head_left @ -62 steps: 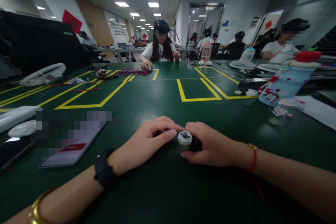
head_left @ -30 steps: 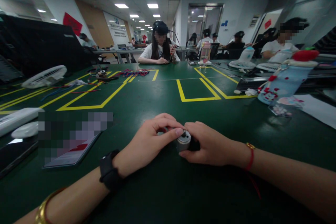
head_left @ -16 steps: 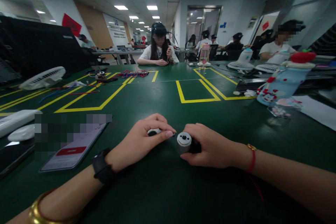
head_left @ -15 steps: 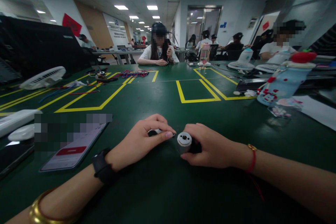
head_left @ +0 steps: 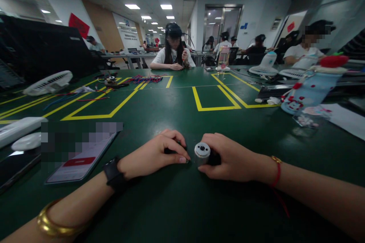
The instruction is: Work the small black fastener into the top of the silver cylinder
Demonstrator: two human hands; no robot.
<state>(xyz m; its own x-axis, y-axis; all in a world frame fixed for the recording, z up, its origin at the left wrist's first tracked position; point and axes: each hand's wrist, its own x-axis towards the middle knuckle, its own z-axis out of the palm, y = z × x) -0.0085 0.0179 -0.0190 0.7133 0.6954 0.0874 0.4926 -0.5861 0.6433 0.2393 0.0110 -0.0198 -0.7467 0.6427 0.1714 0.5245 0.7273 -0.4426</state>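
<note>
My right hand (head_left: 225, 157) is wrapped round a small silver cylindrical motor (head_left: 202, 152). The motor stands upright, with a dark centre and small holes showing on its round top face. Just left of it, my left hand (head_left: 168, 152) is closed in a pinch low over the table. A tiny dark piece (head_left: 187, 161) shows at its thumb and fingertip, too small to name. A narrow gap separates these fingertips from the motor.
A phone (head_left: 85, 159) lies left of my left hand, with white devices (head_left: 21, 131) beyond it. Yellow tape (head_left: 219, 109) marks the green table (head_left: 159, 205). Wires (head_left: 145, 79), fans (head_left: 262, 66) and a blue bottle (head_left: 309, 87) lie farther off. A person (head_left: 173, 51) sits opposite.
My left hand has lowered toward the table, its fingers curling closer together, and the tiny piece now sits lower beside the motor. My right hand keeps its hold on the motor.
</note>
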